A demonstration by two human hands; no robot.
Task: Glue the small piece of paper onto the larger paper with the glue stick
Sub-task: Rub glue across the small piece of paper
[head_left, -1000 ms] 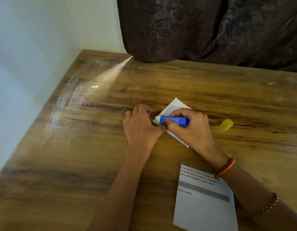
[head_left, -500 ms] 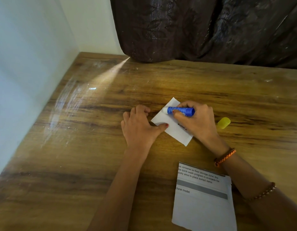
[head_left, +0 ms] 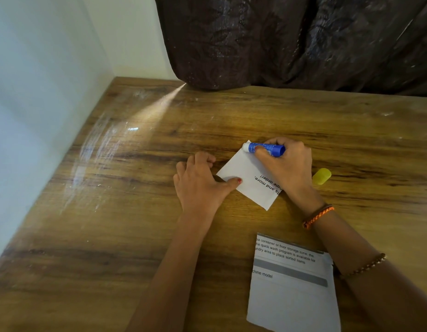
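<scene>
We see a wooden worktop [head_left: 135, 236] set into a corner, with pale walls on the left and a dark curtain [head_left: 291, 39] hanging down to its far edge. The small piece of paper [head_left: 243, 173] lies flat on the wood, turned like a diamond, with a few lines of print showing near its right side. The left hand [head_left: 200, 183] rests beside it, fingers curled under against the worktop, and its thumb, the nail painted red, presses down on the paper's left corner. The right hand's [head_left: 289, 168] grip is closed around the blue glue stick [head_left: 267, 149], which lies nearly level, its white tip touching the paper's far corner. The heel of this hand covers part of the paper's right edge. A yellow cap [head_left: 322, 176] lies on the wood just to the right of the right hand, apart from the stick. The larger paper [head_left: 291, 293] sits nearer to us, between the two forearms and partly under the right one, printed side up with a grey band across it. It lies well apart from the small piece. An orange braided band [head_left: 317, 215] circles the right wrist, and a beaded bracelet [head_left: 363, 267] sits further up that arm.
</scene>
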